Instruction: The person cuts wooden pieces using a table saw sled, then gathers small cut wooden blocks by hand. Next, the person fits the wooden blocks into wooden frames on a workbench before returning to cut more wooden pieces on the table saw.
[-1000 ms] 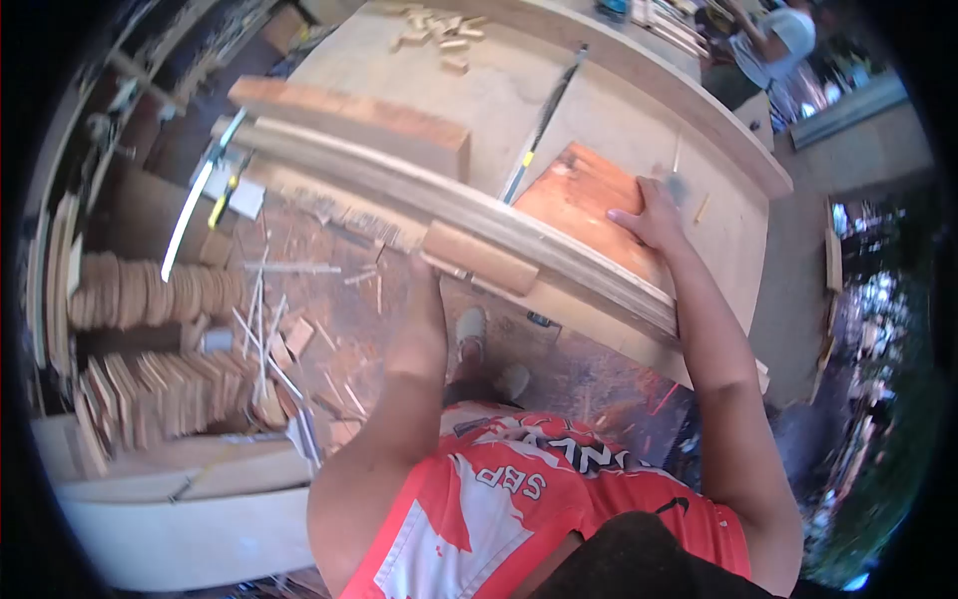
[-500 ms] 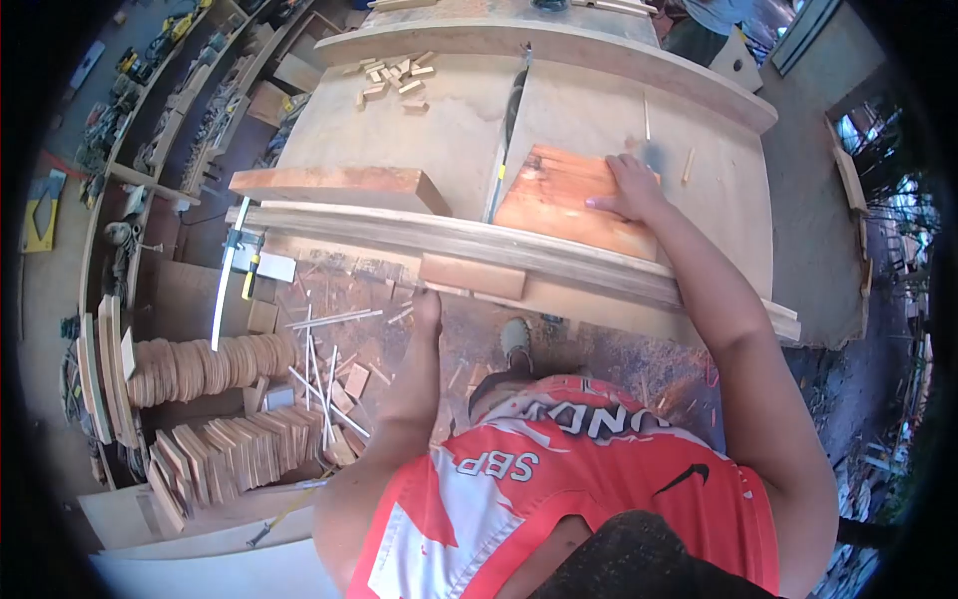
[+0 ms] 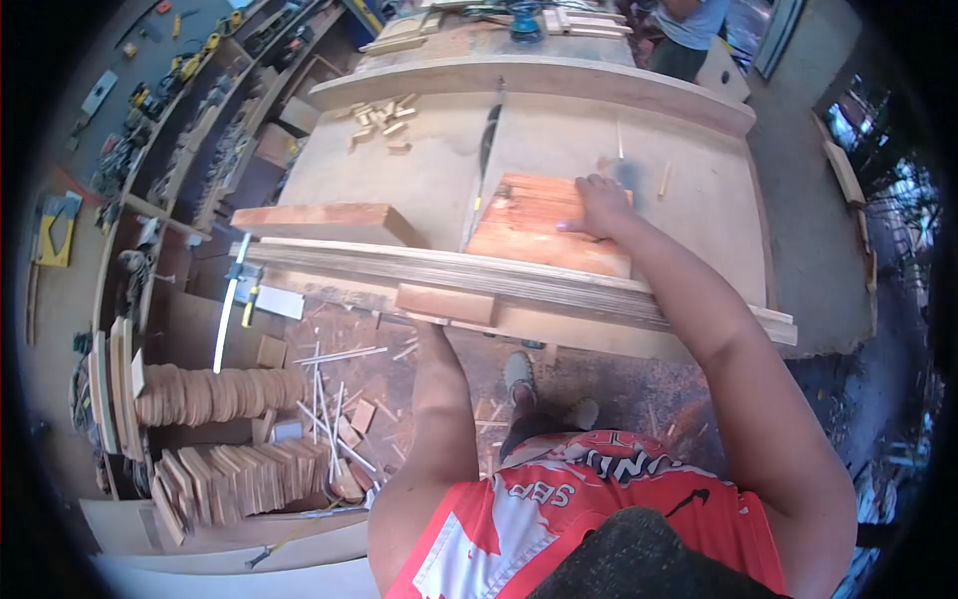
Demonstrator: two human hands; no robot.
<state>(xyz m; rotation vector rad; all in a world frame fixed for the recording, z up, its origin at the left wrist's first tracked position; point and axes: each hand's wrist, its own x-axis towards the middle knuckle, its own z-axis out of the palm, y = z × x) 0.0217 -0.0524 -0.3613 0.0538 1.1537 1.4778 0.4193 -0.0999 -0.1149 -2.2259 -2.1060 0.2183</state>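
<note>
My right hand [image 3: 603, 208] lies on the right part of a reddish wooden board [image 3: 534, 226], thumb spread from the fingers. The board rests flat on a plywood panel [image 3: 689, 235], just right of a long slot [image 3: 489, 145] that runs away from me. Its near edge is against or close to a thick layered wooden rail [image 3: 559, 284]. My left forearm reaches beneath the front edge, below a small wooden block [image 3: 445, 304] fixed to the rail. That edge hides my left hand, so its fingers do not show.
Another thick board [image 3: 314, 222] lies left of the slot, near a clamp [image 3: 233, 290]. Small wood offcuts [image 3: 381, 122] sit farther back, before a tall rear rail [image 3: 539, 76]. Stacked wooden pieces [image 3: 239, 479] and loose strips are at lower left. Another person [image 3: 684, 40] stands at the back right.
My left hand, partly visible at the front edge before, has slipped underneath out of sight. My view has shifted slightly. The right hand and reddish board keep their place on the panel.
</note>
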